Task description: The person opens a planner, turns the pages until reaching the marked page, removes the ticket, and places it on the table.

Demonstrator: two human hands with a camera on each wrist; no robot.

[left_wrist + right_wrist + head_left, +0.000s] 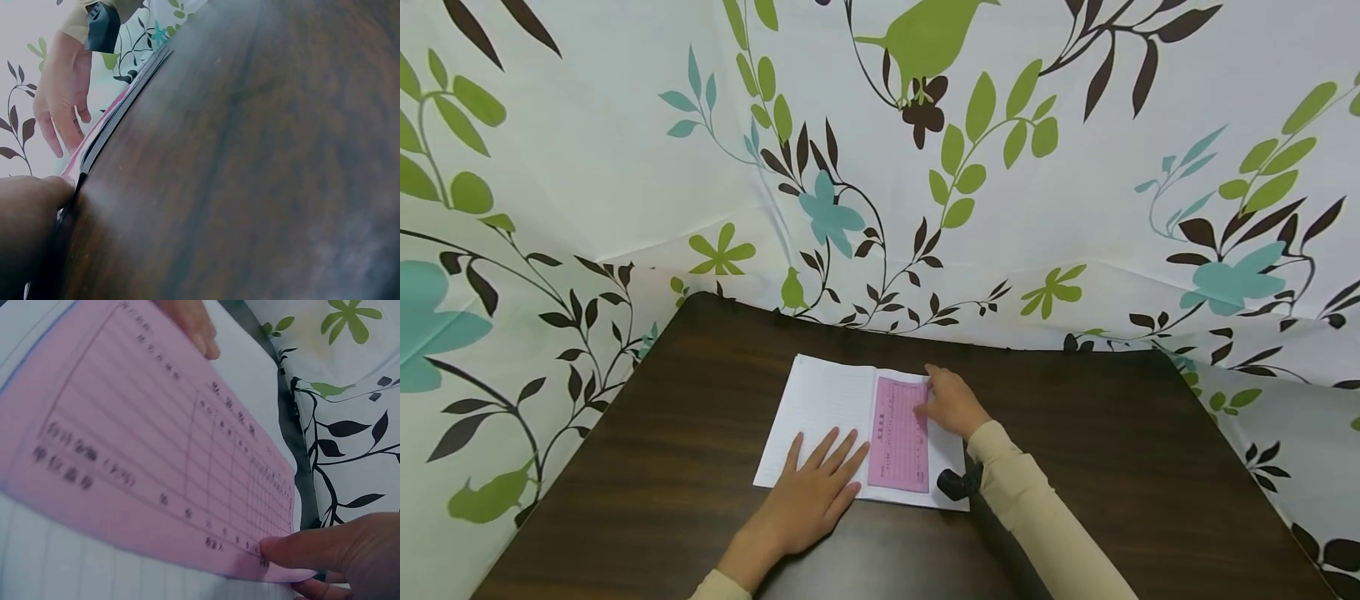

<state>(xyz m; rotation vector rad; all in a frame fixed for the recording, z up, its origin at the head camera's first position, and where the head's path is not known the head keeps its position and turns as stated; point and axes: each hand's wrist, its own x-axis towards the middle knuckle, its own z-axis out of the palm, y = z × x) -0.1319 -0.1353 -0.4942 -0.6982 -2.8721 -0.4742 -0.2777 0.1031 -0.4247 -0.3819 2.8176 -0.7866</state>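
Note:
An open notebook (827, 387) with lined white pages lies on the dark wooden table. On its right page is a pink printed form slip (898, 442), covered with ruled boxes and characters. My left hand (812, 492) rests palm down on the lower left page, fingers spread, fingertips near the slip's left edge. At the slip's upper right, my right hand (951, 404) has its thumb (281, 550) touching the slip, while the index finger reaches the notebook's top edge. In the left wrist view, the right hand (62, 100) hangs over the notebook's edge, fingers pointing down.
The brown table (1097, 450) extends on both sides of the notebook. Behind it hangs a white cloth (880, 208) printed with leaves, flowers and birds. A black wrist-worn device (958, 483) on the right arm overlaps the notebook's lower right part.

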